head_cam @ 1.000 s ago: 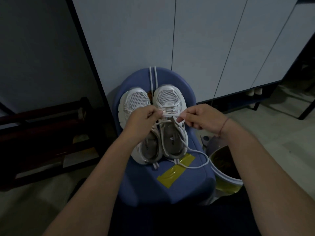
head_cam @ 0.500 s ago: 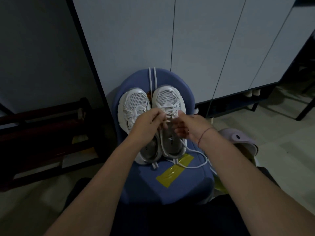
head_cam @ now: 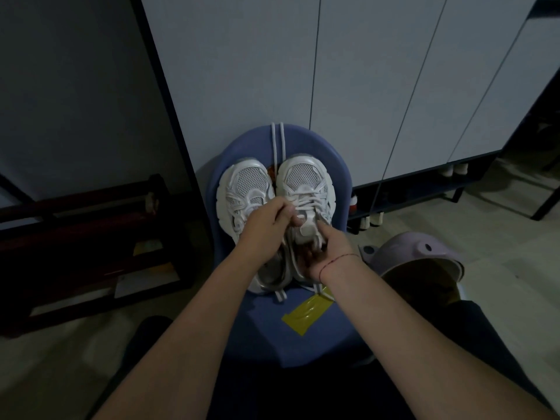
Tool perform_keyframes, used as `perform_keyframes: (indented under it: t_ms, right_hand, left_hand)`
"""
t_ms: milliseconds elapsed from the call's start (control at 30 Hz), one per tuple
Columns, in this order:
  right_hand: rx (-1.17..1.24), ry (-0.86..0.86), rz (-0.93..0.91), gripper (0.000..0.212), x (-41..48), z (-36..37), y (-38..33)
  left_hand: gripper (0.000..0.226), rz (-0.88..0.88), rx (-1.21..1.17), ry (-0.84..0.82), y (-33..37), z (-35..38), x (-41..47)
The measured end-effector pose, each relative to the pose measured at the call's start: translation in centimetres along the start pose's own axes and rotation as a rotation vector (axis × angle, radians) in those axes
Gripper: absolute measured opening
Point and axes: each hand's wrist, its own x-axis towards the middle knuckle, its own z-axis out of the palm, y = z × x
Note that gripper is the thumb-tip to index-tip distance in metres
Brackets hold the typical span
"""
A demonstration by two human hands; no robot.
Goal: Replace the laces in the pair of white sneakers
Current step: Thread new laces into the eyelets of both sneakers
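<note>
— Where are the shoes?

— A pair of white mesh-toed sneakers sits side by side on the rounded blue padded chair (head_cam: 309, 338), toes pointing to the chair's far edge. The left white sneaker (head_cam: 242, 189) touches the right white sneaker (head_cam: 306, 183) along their inner sides.

— And the hands?

— Both are over the pair, near the middle of the chair. The left hand (head_cam: 266, 225) is curled, its fingertips pinched around a strand of the white woven lace (head_cam: 306, 204) that crosses the front of the right sneaker. The right hand (head_cam: 328, 253) lies against that sneaker's tongue and opening, index finger stretched toward the lacing, a thin red thread bracelet (head_cam: 339, 258) on its wrist. Its other fingers are folded under; I cannot tell whether they grip anything.

— Any loose lace?

— Two white cord strands (head_cam: 278, 140) run side by side from between the toes up over the chair's far edge. Short white lace ends (head_cam: 280, 295) stick out at the heels, toward the chair's near side.

— What else is around the chair?

— A strip of yellow tape (head_cam: 306, 313) is stuck to the seat just nearer than the heels. To the chair's right stands a pale lilac plastic bin (head_cam: 424, 256) with its lid raised. Behind the chair are pale grey cabinet doors (head_cam: 363, 86), and to its left a dark wooden rack (head_cam: 75, 237).
</note>
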Motion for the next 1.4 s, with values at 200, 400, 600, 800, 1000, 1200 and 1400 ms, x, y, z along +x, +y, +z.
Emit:
perform_keyframes:
  t_ms: [200, 400, 600, 800, 1000, 1200, 1400]
  right_hand:
    - [0.022, -0.085, -0.022, 0.038, 0.5, 0.0, 0.1]
    - [0.016, -0.091, -0.106, 0.036, 0.6, -0.3, -0.9]
    - [0.043, -0.076, -0.11, 0.023, 1.0, -0.6, -1.8]
    - [0.004, -0.074, -0.081, 0.013, 0.8, -0.5, -1.9]
    - [-0.021, -0.091, -0.083, 0.015, 0.3, -0.5, -1.9]
    - [-0.037, -0.1, -0.077, 0.015, 0.1, -0.5, -1.7]
    - [-0.032, -0.08, -0.096, 0.015, 0.3, -0.4, -1.5]
  left_hand:
    - [0.017, -0.017, 0.027, 0.051, -0.3, 0.0, 0.2]
    - [0.016, -0.025, -0.002, 0.153, 0.0, 0.2, 0.6]
    - [0.018, -0.077, 0.071, 0.139, -0.5, 0.1, 1.2]
    - [0.008, -0.103, 0.021, 0.117, -0.7, -0.2, 1.5]
    - [0.01, 0.013, 0.179, 0.1, -0.3, -0.1, 1.5]
    - [0.01, 0.028, 0.138, 0.103, -0.1, 0.2, 1.8]
    - [0.014, 0.035, 0.148, 0.158, -0.3, 1.6, 2.1]
